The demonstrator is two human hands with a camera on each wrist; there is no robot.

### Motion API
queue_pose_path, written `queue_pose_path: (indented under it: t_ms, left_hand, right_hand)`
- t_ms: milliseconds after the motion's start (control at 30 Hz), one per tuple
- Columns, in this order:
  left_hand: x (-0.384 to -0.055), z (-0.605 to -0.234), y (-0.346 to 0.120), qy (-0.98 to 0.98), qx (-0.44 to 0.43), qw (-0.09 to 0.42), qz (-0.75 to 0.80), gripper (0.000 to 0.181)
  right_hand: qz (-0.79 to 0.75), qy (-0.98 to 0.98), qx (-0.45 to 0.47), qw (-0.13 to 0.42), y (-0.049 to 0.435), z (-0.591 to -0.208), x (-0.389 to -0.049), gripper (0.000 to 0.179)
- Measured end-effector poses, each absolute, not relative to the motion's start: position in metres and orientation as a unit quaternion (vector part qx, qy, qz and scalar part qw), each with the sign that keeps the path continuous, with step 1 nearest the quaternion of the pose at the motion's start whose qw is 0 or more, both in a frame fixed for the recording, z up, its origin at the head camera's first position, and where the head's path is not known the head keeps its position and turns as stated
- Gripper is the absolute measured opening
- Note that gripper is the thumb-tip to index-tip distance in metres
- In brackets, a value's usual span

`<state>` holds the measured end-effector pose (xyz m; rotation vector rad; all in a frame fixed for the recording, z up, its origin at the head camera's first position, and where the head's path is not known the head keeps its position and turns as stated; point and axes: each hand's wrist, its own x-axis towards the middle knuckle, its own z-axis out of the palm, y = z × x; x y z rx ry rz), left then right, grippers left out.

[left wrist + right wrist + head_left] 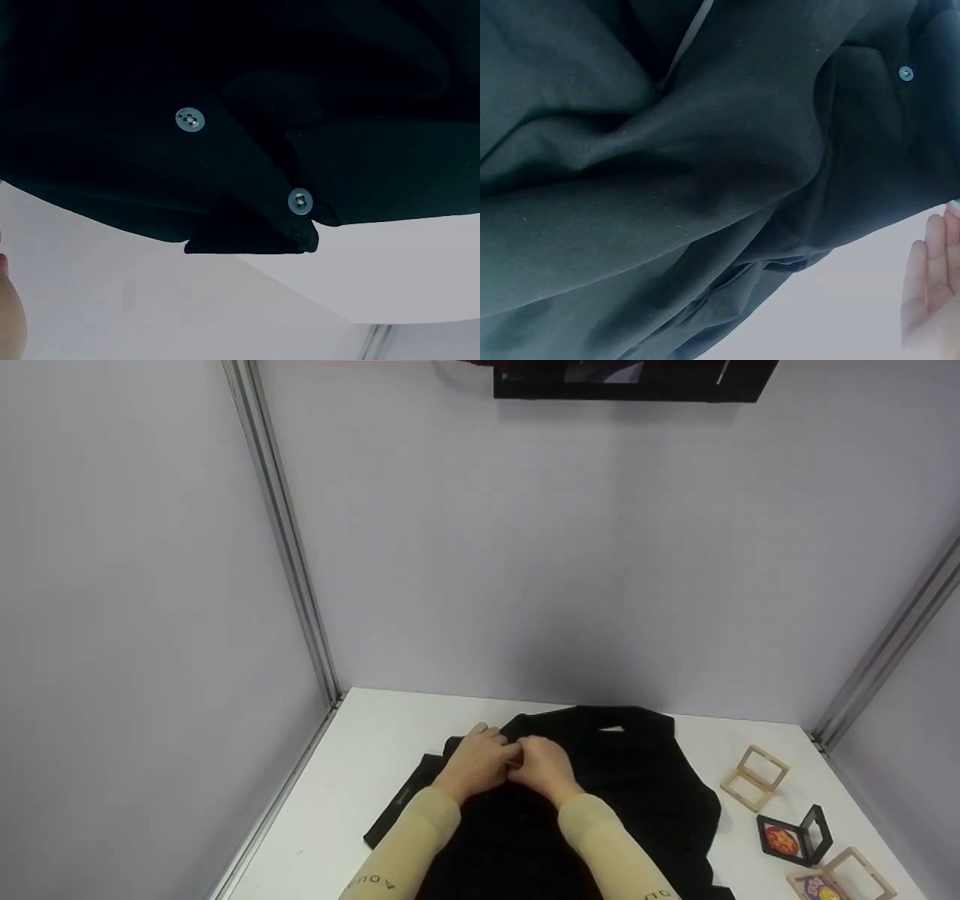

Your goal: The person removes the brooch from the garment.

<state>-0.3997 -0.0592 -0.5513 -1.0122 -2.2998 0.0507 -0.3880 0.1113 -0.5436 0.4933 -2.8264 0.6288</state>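
A black button-up shirt (637,787) lies spread on the white table, its front edge out of view. Over its upper middle, my left hand (474,761) and right hand (546,769) meet at the fingertips and pinch the cloth between thumbs and forefingers. The exact bit of cloth is hidden by the fingers. In the left wrist view, a grey button (190,119) and a second button (300,201) show on the dark cloth near a folded corner. The right wrist view has loose folds and one small button (906,73), with straightened fingers (935,255) at the lower right.
At the table's right side stand an open pale wooden frame case (754,778), an open black case (793,838) with a red-orange round piece, and another wooden case (840,877) with a purple picture. Grey walls enclose the white table (315,810); a dark screen (630,390) hangs above.
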Motion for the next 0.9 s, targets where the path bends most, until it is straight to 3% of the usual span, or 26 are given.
queue_pose_path:
  t_ms: [433,633,767,900]
  left_hand:
    - [-0.397,-0.556,-0.060,-0.928,-0.335,0.164,0.004,0.062]
    - [-0.399,-0.560,-0.063,-0.940,-0.312,0.135,0.018,0.081]
    - [-0.398,-0.560,-0.066,-0.941,-0.309,0.134,0.019,0.076]
    - [-0.398,-0.560,-0.064,-0.939,-0.312,0.148,0.008,0.054]
  right_hand:
    - [0.199,-0.960,0.157,0.121,0.120,-0.543,-0.389,0.013]
    - [0.176,-0.960,0.158,0.150,0.122,-0.542,-0.389,0.008]
    - [0.180,-0.959,0.159,0.151,0.123,-0.542,-0.390,0.008]
    - [0.197,-0.954,0.175,0.145,0.123,-0.542,-0.391,0.008]
